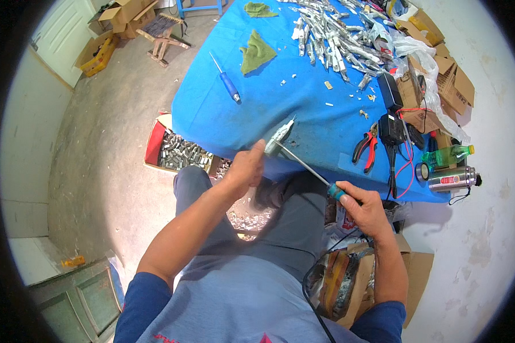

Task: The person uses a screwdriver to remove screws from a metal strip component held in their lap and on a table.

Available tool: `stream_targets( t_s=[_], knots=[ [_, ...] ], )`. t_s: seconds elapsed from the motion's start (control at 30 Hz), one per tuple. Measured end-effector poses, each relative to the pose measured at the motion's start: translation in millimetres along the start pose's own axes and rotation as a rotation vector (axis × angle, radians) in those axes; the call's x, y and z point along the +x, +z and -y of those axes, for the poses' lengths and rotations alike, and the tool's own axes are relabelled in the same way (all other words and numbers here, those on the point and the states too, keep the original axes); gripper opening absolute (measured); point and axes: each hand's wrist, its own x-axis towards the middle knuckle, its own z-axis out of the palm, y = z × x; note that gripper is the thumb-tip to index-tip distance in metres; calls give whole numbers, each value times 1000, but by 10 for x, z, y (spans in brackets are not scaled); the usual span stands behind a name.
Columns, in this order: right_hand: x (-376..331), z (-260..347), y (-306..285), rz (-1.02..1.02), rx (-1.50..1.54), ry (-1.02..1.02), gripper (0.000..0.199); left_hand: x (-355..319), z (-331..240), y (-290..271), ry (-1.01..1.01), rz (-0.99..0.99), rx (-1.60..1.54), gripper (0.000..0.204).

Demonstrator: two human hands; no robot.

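Note:
My left hand (247, 170) is closed on the lower end of a slim white plastic device (280, 136), at the near edge of the blue-covered table (234, 123). The device's narrow end points away from me. In my right hand (365, 212) is a screwdriver (306, 164) with a teal handle, gripped by that handle. Its long shaft slants up and left, and the tip meets the device just beyond my left fingers. Whether the tip sits in a seam cannot be made out. Small dark crumbs lie beside the device.
Many similar white devices (332, 40) are heaped at the far right. A blue screwdriver (229, 86), green cloth (256, 54), red-handled pliers (366, 147), black adapters (391, 127), a green bottle (447, 155) and a steel flask (453, 179) lie around. A box of metal cylinders (183, 153) stands below left.

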Motion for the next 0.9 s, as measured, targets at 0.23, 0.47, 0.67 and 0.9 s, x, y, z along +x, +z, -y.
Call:
stream_targets(
  t_s=[0.23, 0.47, 0.67, 0.9],
  knots=[
    [-18, -177, 174, -105, 55, -72, 30, -49, -81, 30, -44, -5, 33, 55],
    [-43, 33, 63, -96, -250, -336, 36, -24, -78, -23, -94, -32, 11, 54],
    [-18, 71, 3, -32, -261, -279, 37, -9, -60, -25, -66, -42, 17, 55],
    [69, 1, -73, 57, -36, -71, 34, -53, -89, 58, -57, -87, 9, 53]
  ],
)
